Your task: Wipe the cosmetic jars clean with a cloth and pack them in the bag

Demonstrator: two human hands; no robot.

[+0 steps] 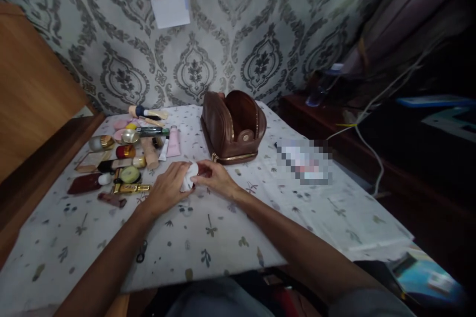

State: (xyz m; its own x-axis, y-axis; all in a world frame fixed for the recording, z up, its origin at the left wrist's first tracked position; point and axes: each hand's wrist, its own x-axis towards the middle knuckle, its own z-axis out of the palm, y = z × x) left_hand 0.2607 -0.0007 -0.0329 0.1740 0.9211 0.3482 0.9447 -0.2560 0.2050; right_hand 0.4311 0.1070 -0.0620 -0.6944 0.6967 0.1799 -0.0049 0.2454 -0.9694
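Both my hands meet over the middle of the table. My left hand (167, 189) grips a white cloth or tissue (189, 176), pressed against a small dark red item (204, 170) that my right hand (215, 179) holds. Just behind them an open brown leather pouch (232, 126) with a gold zip stands upright. To the left lies a spread of cosmetics: a pink tube (173, 141), a beige stick (150, 152), a green-lidded jar (130, 174), gold-capped jars (101, 142) and a brush (147, 112).
The table wears a white cloth (208, 228) with small leaf prints. A blurred patch (304, 161) lies right of the pouch. A wooden panel (33, 89) rises at left. Dark furniture with white cables (366, 146) stands at right. Patterned wallpaper backs the table.
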